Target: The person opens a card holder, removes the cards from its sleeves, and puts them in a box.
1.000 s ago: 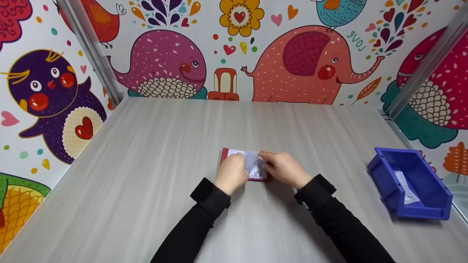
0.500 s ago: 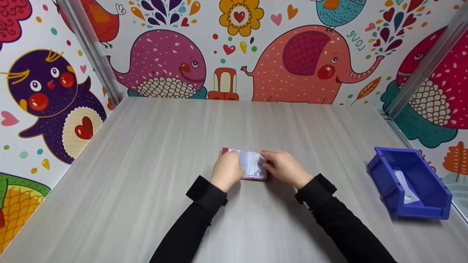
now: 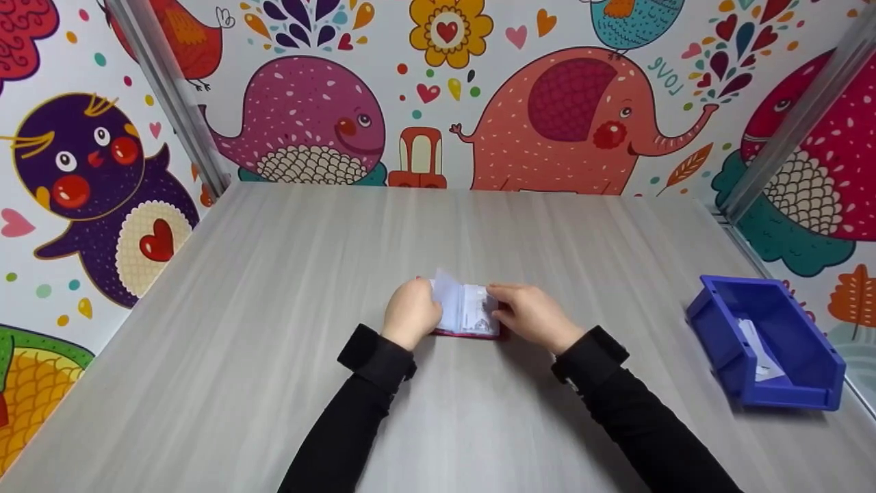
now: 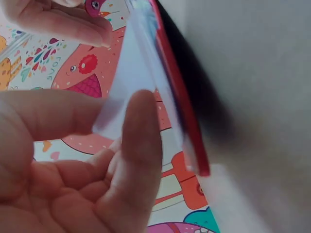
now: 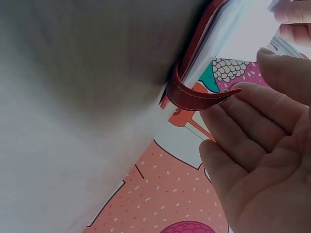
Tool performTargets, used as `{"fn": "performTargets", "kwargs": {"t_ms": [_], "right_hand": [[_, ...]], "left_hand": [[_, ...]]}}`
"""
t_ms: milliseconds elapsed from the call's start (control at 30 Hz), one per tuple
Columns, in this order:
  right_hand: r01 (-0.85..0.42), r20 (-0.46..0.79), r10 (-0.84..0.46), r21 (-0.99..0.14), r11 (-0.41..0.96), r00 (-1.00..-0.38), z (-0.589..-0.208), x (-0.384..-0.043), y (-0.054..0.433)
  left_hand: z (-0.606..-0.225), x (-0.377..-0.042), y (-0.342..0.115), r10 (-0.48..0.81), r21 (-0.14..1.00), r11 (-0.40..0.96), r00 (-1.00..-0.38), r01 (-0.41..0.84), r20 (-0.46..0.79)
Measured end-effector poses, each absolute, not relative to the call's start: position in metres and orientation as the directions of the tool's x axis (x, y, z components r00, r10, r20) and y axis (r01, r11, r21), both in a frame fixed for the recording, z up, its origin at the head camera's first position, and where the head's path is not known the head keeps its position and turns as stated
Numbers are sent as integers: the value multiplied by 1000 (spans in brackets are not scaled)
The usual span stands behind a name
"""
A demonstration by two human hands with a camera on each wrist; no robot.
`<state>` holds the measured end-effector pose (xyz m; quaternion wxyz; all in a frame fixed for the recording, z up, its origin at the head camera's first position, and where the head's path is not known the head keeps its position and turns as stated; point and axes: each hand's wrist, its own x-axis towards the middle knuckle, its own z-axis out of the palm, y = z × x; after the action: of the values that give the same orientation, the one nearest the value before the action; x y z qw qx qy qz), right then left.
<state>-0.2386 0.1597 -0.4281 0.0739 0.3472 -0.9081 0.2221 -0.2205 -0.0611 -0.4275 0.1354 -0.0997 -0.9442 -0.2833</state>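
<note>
A small red card holder [image 3: 479, 335] lies spread open on the table, with pale pages and a grey printed picture on the right-hand one. My left hand [image 3: 410, 311] is at its left side, and its thumb and forefinger pinch a thin translucent page [image 4: 129, 73] that stands up from the red cover [image 4: 182, 102]. At the right edge rests my right hand [image 3: 534, 315]. In the right wrist view its fingers are nearly straight, touching the tip of the holder's curved red strap [image 5: 194, 99], and the thumb [image 5: 279, 70] stands apart from them.
A blue plastic bin [image 3: 759, 397] with white papers [image 3: 761, 352] inside stands at the right of the light wood-grain table [image 3: 308, 274]. Walls printed with cartoon animals [image 3: 554, 130] close off the back and sides.
My left hand has moved left, turning a page over from the right; the right-hand page with the grey picture is now uncovered. The right hand has stayed in place.
</note>
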Motion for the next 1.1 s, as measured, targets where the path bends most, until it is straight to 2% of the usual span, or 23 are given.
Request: {"fn": "performTargets", "kwargs": {"t_ms": [167, 400, 767, 1100], "right_hand": [[-650, 265, -594, -350, 675, -759, -429, -239, 160], [-676, 270, -621, -329, 659, -736, -433, -241, 160], [-659, 215, -626, -324, 678, -750, -434, -240, 157], [-685, 184, -661, -251, 684, -727, -433, -240, 154]], "left_hand": [[-428, -223, -64, 86, 516, 823, -951, 236, 298], [-430, -225, -68, 72, 520, 830, -963, 203, 261], [-431, -227, -71, 74, 514, 840, -976, 172, 206], [-432, -228, -73, 81, 518, 838, -977, 174, 198]]}}
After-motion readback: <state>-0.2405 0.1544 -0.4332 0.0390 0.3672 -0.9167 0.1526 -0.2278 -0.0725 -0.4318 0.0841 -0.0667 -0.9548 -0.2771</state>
